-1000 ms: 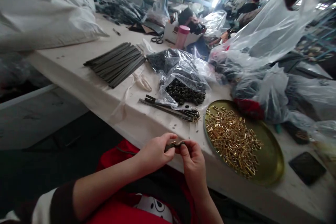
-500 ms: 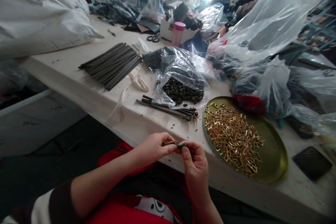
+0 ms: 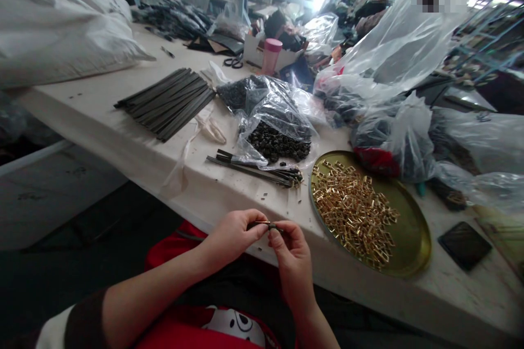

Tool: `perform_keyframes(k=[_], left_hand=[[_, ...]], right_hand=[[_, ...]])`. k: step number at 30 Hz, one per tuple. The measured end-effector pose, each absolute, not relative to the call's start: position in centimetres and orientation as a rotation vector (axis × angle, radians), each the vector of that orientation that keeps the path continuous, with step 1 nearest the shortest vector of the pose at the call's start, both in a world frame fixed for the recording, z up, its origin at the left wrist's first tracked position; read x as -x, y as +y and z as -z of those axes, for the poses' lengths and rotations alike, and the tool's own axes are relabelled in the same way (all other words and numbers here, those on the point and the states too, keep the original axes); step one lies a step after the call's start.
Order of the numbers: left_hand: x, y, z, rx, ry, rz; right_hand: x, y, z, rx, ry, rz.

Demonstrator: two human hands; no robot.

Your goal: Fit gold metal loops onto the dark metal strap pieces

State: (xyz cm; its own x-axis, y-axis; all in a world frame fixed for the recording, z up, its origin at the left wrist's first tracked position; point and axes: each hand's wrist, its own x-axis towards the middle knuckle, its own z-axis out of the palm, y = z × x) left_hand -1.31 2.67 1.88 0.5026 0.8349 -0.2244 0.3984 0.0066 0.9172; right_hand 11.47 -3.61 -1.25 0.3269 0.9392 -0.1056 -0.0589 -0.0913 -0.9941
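Note:
My left hand (image 3: 231, 237) and my right hand (image 3: 289, 253) meet just below the near edge of the white table (image 3: 123, 125). Both pinch a thin dark strap (image 3: 262, 224) with a small metal piece on it, held level between the fingertips. Right of my hands lies a round gold tray (image 3: 413, 240) heaped with several gold buckles (image 3: 354, 210). A few finished dark straps (image 3: 254, 169) lie on the table just beyond my hands. Behind them an open clear bag of small dark parts (image 3: 278, 142) sits.
A neat stack of dark strips (image 3: 167, 101) lies at the table's left. A large white sack (image 3: 57, 32) fills the far left. Clear plastic bags (image 3: 393, 65) crowd the right. A pink cup (image 3: 271, 54), scissors (image 3: 233, 62) and a black phone (image 3: 464, 244) are also there.
My hands have kept pinching the strap and shifted slightly left; the strap now lies straighter between the fingertips. The view has drifted a little to the right.

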Motion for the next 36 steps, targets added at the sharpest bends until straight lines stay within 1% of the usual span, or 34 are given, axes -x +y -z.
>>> perform_keyframes(k=[6, 11, 14, 18, 21, 25, 27, 29, 31, 36], left_hand=[[0.6, 2.4, -1.8, -1.574, 1.099, -0.512], [-0.3, 2.0, -2.4, -1.625, 1.095, -0.534], [-0.5, 1.7, -2.5, -1.621, 1.096, -0.559], [-0.2, 1.6, -2.5, -1.632, 1.101, -0.496], [0.1, 1.5, -2.7, -1.670, 1.079, -0.446], [0.6, 1.1, -3.1, -1.712, 0.966, -0.410], [1.0, 0.8, -3.2, -1.726, 0.937, -0.385], [1.4, 0.7, -3.3, -1.733, 0.944, -0.347], [1.8, 0.6, -3.5, -1.736, 0.943, -0.291], [2.3, 0.8, -4.1, -1.706, 0.909, -0.238]], right_hand=[[-11.3, -3.2, 1.7, 1.367, -0.859, -1.041], [-11.2, -2.7, 2.2, 1.435, -0.992, -0.756], [-11.3, -2.8, 2.3, 1.447, -1.092, -0.691], [-11.9, -3.6, 1.8, 1.379, -1.199, -0.741], [-12.2, -3.8, 1.7, 1.391, -1.091, -0.844], [-12.2, -3.8, 1.8, 1.326, -0.812, -1.173], [-12.2, -3.9, 1.7, 1.226, -0.773, -1.382], [-12.2, -4.2, 1.5, 1.164, -0.774, -1.509], [-12.1, -4.5, 1.4, 1.166, -0.778, -1.516], [-12.0, -4.8, 1.2, 1.229, -0.864, -1.354]])
